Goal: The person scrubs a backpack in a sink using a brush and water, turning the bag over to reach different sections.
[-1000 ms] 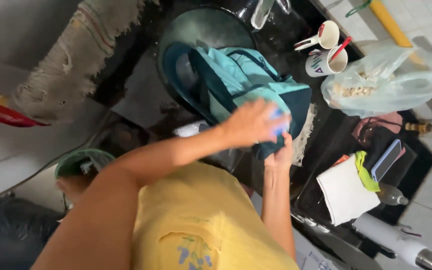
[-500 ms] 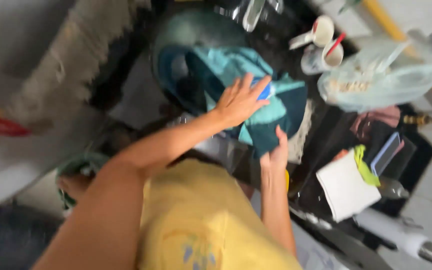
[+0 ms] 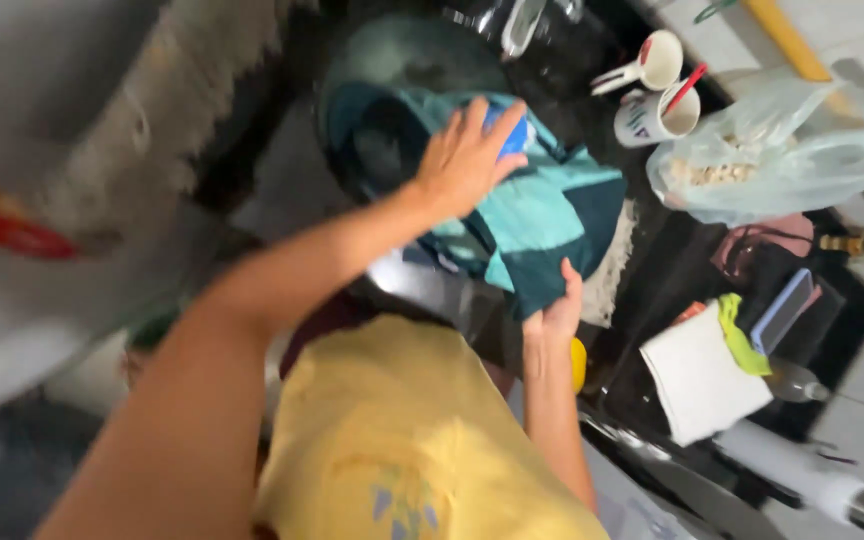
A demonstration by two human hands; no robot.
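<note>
1. Clear plastic bag (image 3: 782, 160), upper right on the dark bench (image 3: 672, 260): crumpled, translucent, pale contents inside.
2. White mug (image 3: 657, 115), just left of the bag: blue printed marking on its side.
3. White flat package (image 3: 702, 380), lower right: roughly square, plain; a yellow-green cloth (image 3: 742, 335) overlaps its upper corner.
</note>
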